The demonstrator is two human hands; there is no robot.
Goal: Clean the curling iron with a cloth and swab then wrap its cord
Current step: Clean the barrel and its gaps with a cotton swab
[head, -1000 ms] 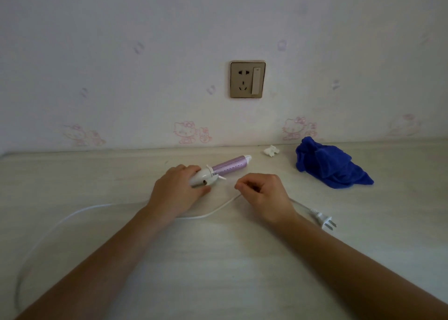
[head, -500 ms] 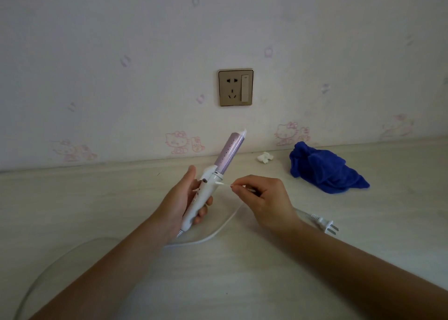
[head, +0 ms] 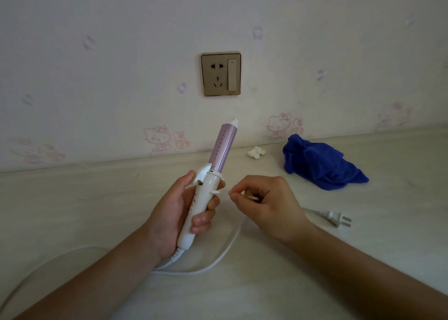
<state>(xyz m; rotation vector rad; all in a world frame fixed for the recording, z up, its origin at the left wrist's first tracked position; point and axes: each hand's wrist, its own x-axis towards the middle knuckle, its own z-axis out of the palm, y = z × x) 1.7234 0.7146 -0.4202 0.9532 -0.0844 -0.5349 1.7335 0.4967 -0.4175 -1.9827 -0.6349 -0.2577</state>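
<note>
My left hand (head: 174, 213) grips the white handle of the curling iron (head: 208, 188), holding it nearly upright with the lilac barrel (head: 224, 147) pointing up and away. My right hand (head: 264, 203) pinches a thin cotton swab (head: 244, 194) just to the right of the handle, its tip a little apart from the iron. The white cord (head: 213, 259) loops on the table below the handle and runs off to the left. Its plug (head: 335, 217) lies to the right of my right wrist. A crumpled blue cloth (head: 320, 164) sits on the table at the back right.
A small white wad (head: 255, 152) lies by the wall behind the iron. A gold wall socket with a switch (head: 221, 73) is above the pale wooden table (head: 97, 198). The wall with pink cartoon stickers closes off the table's far edge.
My left hand lifted the curling iron off the table and stood it nearly upright. My right hand stayed beside it with the swab.
</note>
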